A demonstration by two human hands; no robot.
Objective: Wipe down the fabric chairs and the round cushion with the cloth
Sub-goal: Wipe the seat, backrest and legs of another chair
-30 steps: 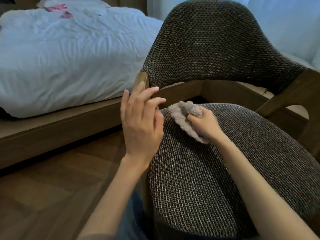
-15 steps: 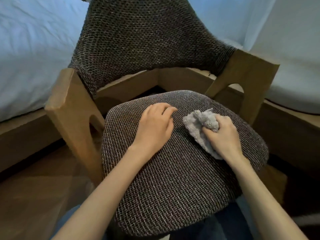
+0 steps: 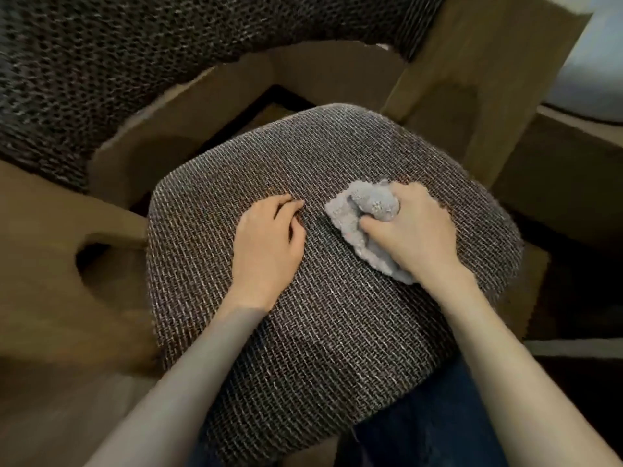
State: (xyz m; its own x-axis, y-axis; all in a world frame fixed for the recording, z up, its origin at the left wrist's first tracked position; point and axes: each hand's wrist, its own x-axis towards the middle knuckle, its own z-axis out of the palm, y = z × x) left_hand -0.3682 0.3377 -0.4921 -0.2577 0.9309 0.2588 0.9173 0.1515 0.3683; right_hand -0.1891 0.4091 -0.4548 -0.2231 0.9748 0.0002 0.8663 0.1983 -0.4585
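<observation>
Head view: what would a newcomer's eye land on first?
The grey cloth bunched in the right hand, pressed onto the right half of the brown woven seat mid-frame. Just left of it, the left hand rests on the same seat, holding nothing. Behind them the matching woven backrest fills the top left, and the wooden frame flanks the seat.

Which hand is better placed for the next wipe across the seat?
Right. The right hand grips the bunched cloth against the seat; the left hand rests on the fabric, holding nothing.
</observation>
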